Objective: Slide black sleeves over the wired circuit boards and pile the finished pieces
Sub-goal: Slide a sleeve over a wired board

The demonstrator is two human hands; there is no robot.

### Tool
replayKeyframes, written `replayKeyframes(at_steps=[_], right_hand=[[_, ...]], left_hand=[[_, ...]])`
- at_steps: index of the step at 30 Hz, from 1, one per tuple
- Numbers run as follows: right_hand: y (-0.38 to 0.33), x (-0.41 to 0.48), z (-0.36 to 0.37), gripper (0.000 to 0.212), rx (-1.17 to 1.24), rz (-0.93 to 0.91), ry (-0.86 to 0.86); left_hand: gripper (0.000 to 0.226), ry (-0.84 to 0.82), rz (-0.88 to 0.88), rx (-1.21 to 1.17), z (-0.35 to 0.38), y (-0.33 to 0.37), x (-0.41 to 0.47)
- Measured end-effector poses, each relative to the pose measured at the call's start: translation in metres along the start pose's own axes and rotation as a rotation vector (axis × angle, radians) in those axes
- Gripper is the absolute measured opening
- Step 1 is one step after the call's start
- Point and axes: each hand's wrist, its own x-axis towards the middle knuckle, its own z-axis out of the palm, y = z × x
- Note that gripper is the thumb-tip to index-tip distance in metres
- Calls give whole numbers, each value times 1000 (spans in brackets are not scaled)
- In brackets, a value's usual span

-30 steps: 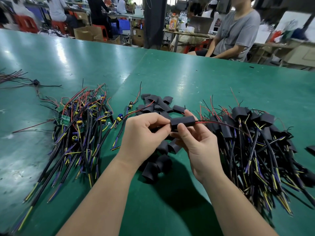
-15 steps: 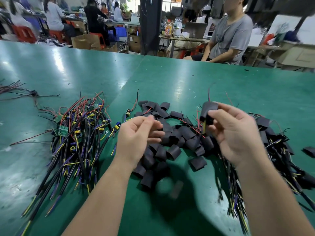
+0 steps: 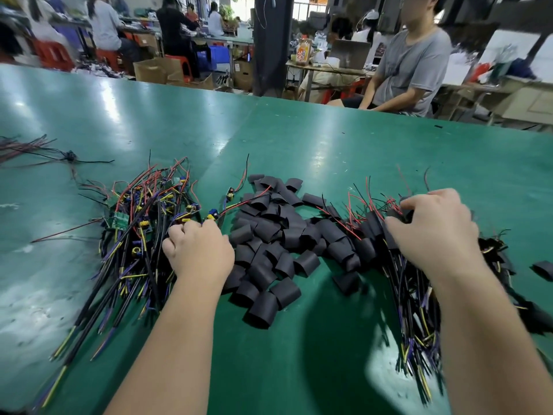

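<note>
1. The left hand (image 3: 197, 253) is noted at the right edge of the pile of bare wired circuit boards (image 3: 143, 223), on the left of the counter (image 3: 299, 136). Its fingers are curled down among the wires; whether a lead is pinched cannot be told.
2. The right hand (image 3: 431, 232) is set on the finished pile (image 3: 416, 298) at the right, fingers curled round a sleeved piece (image 3: 405, 211) with thin red leads sticking out.
3. The black sleeves (image 3: 278, 235) are heaped loose between the two hands, several half flattened.
4. Sleeves are judged light, soft and thin-walled, easily collapsed. A light pinch at the two folded edges is advised, so that the mouth is bowed open.
5. Boards are judged light and rigid, with raised parts likely to snag a sleeve. The cables are flexible and badly tangled.
6. A board is best taken by its edges, or by the thick cable just beside it, and drawn out slowly. Pulling on the thin red leads is to be avoided, as their joints may be fragile.
</note>
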Motion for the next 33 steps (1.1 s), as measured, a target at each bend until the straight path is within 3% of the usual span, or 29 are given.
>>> replayKeyframes(at_steps=[7, 15, 18, 20, 22, 23, 27, 29, 33], right_hand=[[-40, -31, 32, 25, 212, -251, 107], [-46, -54, 74, 19, 289, -364, -2], [-45, -56, 78, 16, 376, -405, 0], [-46, -57, 78, 15, 518, -443, 16], [-45, -56, 78, 19, 701, -401, -14], [-46, -55, 78, 22, 817, -329, -91], [-53, -55, 79, 42, 1561, -50, -506], [-54, -53, 78, 47, 1694, -64, -503], [-54, -51, 74, 28, 1757, -56, -377]], left_hand=[[14, 62, -68, -106, -1, -7, 9], [21, 199, -8, -226, 0, -2, 7], [37, 318, 128, -520, -4, 3, 5], [39, 342, 242, -796, -9, 8, 1], [23, 272, 313, -972, -12, 15, -5], [18, 219, 347, -1030, -12, 18, -7], [33, 43, 512, -1046, -8, 24, -13], [29, -6, 593, -981, -6, 25, -16], [19, -47, 632, -940, -4, 28, -22]])
